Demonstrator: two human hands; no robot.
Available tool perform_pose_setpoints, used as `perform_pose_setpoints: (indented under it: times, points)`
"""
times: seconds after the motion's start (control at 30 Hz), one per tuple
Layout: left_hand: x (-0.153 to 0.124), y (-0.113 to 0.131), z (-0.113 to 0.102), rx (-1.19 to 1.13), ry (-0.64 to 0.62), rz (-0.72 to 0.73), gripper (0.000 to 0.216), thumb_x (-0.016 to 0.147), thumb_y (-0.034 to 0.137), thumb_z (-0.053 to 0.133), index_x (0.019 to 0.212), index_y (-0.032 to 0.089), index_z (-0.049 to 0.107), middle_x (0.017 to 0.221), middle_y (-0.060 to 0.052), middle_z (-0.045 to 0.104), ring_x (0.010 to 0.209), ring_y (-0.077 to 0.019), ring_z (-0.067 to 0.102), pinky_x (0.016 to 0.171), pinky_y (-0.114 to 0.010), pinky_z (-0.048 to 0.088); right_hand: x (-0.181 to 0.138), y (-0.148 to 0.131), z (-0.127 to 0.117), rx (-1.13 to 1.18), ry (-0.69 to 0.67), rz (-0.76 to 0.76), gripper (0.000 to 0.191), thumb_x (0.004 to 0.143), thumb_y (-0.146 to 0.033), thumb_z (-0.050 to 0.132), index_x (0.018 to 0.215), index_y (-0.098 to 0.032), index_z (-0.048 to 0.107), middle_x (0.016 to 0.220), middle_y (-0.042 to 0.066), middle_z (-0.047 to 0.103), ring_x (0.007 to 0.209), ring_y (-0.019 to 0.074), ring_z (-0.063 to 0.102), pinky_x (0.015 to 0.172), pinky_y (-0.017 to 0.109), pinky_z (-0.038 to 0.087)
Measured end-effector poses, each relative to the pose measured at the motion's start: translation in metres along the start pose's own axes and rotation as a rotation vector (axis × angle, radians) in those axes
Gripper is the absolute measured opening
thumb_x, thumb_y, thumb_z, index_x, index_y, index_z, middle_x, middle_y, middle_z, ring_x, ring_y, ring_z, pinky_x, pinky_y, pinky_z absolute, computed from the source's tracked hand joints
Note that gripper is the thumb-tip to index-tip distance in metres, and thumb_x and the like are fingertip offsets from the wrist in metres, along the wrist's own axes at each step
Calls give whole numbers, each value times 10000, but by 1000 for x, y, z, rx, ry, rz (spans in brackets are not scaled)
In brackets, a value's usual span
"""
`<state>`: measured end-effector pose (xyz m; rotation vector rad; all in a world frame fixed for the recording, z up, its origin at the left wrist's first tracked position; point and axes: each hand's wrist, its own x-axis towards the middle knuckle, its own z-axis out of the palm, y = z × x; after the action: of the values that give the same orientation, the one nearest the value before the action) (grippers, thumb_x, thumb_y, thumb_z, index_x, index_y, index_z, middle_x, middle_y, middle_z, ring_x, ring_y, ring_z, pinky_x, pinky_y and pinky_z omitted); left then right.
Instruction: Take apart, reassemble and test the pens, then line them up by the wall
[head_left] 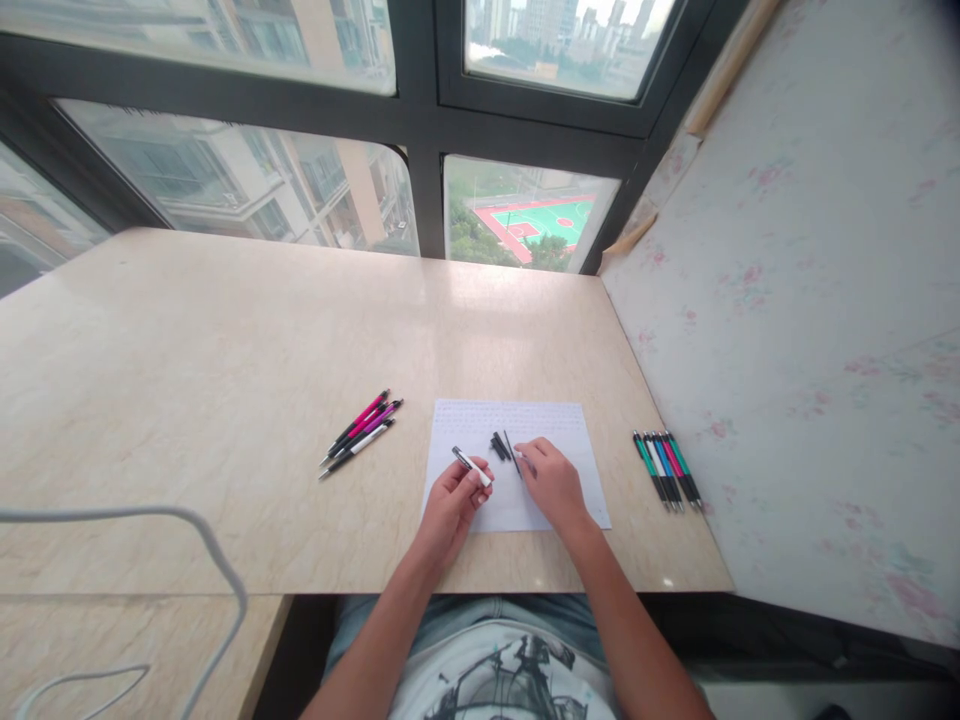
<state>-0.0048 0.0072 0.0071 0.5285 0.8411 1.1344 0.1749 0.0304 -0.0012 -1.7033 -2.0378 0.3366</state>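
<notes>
My left hand [454,498] is closed round a white pen barrel [472,467] with a dark clip end, tilted over the sheet of paper [544,512]. My right hand [553,485] rests low over the right half of the paper, its fingertips drawn together. What they pinch, perhaps a small pale piece, is too small to make out. Between the hands lie several short black pen parts [499,446] and a thin dark refill [512,453], the latter right beside my right fingertips.
To the left several pens [360,432] in pink, purple and white lie in a loose bunch. A row of pens [666,470] sits by the papered wall [795,330] on the right. A grey cable [214,550] loops over the left front edge. Windows [517,210] stand behind.
</notes>
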Motion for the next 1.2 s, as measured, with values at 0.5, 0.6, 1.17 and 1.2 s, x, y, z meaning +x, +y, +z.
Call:
perform_pose_setpoints:
  times: [0.5,0.6,1.17,1.2]
  points:
    - [0,3,3,-98,13,-25,392,790,264,719,1143,126,618,876,-72,647,689,-102,546,638,-219,425,-16,-15,-7,489,117,95,160,894,-275,569,829,-197,692,814,48,675,699,161,606,569,248,457]
    - [-1,3,3,-130,16,-27,356,785,248,726,1101,131,611,858,-71,660,678,-101,553,634,-210,431,-25,-32,-15,661,73,94,128,881,-269,598,832,-205,697,812,38,678,712,157,604,555,240,450]
    - [-3,4,3,-112,-51,-69,204,782,260,730,932,147,650,868,-44,639,719,-100,564,670,-199,450,-29,-47,-16,666,75,12,118,877,-255,627,842,-212,730,792,37,667,646,142,573,555,253,455]
    - [-4,5,3,-112,-53,-75,208,774,265,739,923,146,655,861,-43,640,710,-99,562,665,-198,450,-28,-47,-16,665,82,13,115,875,-255,631,834,-211,728,785,35,664,636,139,567,551,253,452]
